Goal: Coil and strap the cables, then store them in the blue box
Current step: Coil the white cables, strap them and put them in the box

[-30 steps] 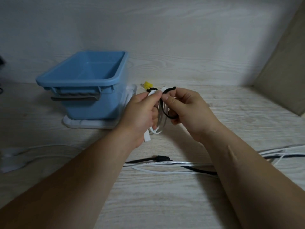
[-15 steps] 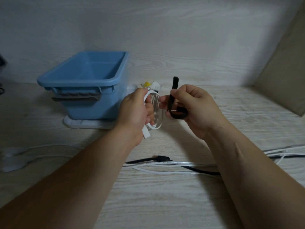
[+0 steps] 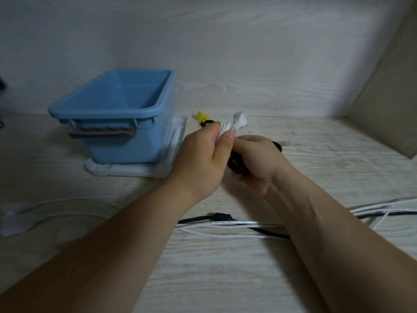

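My left hand (image 3: 203,159) grips a coiled white cable (image 3: 234,124) whose plug end sticks out above the fingers. Pressed close against it on the right, my right hand (image 3: 259,161) holds a black strap (image 3: 237,164) curled in its palm. The blue box (image 3: 117,109) stands open and empty to the left of both hands. Most of the coil is hidden inside my left fist.
The box sits on a white lid (image 3: 135,171). Loose white and black cables (image 3: 225,224) lie across the table under my forearms. A yellow tie (image 3: 201,116) lies behind my hands. A white adapter (image 3: 15,220) rests far left. A beige panel (image 3: 388,105) leans at right.
My hands have come together. The coil has been squeezed into my left fist, and the black strap, upright half a second ago, is now down in my right palm.
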